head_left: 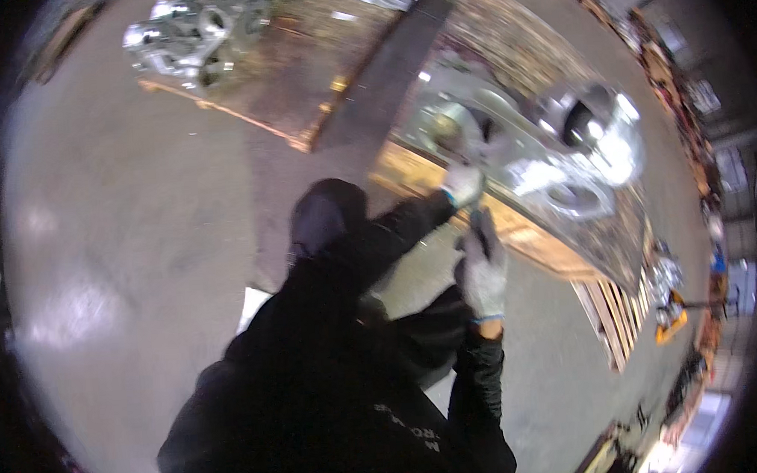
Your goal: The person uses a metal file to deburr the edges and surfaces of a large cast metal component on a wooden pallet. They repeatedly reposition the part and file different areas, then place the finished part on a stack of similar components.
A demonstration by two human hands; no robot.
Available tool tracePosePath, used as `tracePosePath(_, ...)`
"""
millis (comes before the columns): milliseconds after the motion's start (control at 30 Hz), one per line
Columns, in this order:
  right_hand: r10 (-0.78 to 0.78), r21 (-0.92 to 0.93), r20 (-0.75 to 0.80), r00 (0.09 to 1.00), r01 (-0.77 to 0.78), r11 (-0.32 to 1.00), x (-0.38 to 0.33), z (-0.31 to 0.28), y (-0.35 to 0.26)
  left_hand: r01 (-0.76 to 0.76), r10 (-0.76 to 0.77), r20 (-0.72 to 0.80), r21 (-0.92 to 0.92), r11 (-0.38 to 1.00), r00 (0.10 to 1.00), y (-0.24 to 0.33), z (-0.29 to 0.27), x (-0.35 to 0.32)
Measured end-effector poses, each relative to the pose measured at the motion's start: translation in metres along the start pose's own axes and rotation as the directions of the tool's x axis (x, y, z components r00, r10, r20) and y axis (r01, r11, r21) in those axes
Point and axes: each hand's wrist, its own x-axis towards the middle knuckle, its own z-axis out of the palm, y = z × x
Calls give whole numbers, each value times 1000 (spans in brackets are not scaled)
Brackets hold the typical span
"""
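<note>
My left hand (pixel 464 185), in a white work glove, is closed at the wooden edge of a pallet (pixel 528 238). Just below it, nearer to me, my right hand (pixel 485 284) is in a white and grey glove, its fingers drawn together and pointing toward the left hand. Blur hides whatever either hand grips. Beyond the hands, large shiny metal fittings with round openings lie on the pallet: one ring-shaped piece (pixel 446 128) right past my left hand, a thick hollow piece (pixel 580 121) farther right, and a flanged ring (pixel 572 199) near the pallet's right side.
At the far left, another pallet (pixel 278 113) carries a heap of shiny metal fittings (pixel 205 36). A dark strip of floor (pixel 371 91) runs between the pallets. Slatted wood (pixel 610 318) shows below the right pallet's corner, with a yellow pallet jack (pixel 671 322) beyond it.
</note>
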Motion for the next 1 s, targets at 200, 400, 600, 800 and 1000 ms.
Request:
tracePosePath(200,-218,-182,5,976,215,960,3,2,-12,154,-134,82,-671,726,988,23,-47,-22)
tracePosePath(400,57,98,-2,998,-57,994,3,4,-18,402,-437,191,-788,466,879,80,-81,-29)
tracePosePath(600,28,-153,-48,998,-35,988,8,-8,1,422,-436,246,-827,372,866,118,-136,-50)
tracePosePath(800,-89,-261,118,989,117,958,23,-43,15,334,-364,72,-591,735,929,106,-129,-59)
tracePosePath(1000,-341,-589,200,919,391,708,63,-40,-18,273,-312,-20,-434,858,950,90,-147,-43)
